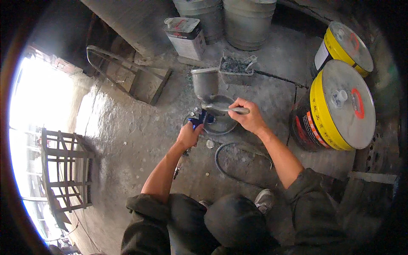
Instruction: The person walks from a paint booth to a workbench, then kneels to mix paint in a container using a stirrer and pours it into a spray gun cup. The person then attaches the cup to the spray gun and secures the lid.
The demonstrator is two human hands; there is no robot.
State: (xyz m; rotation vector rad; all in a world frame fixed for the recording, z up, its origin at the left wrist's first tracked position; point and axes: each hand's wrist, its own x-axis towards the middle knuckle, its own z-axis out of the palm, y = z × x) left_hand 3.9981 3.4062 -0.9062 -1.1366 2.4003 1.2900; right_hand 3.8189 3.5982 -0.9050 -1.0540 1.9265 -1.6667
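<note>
My left hand (189,135) is closed round a blue spray gun (195,122) with a grey metal cup (205,85) on top. The gun is held over the near-left side of a round grey basin (231,127). In my right hand (248,115) is a brush (240,110), pinched by its handle and pointing left. Its tip reaches the area just below the cup; whether it touches the gun I cannot tell. My hands are a short way apart above the basin. The gun's lower part is hidden by my left hand.
Beyond the basin stand a rectangular tray (238,77), a metal can (185,40) and grey buckets (248,25). Yellow-and-black drums (340,106) are at the right. A hose (219,163) curves across the floor near my shoe (264,199). A metal dustpan-like tool (148,85) and a slatted rack (68,170) are leftward.
</note>
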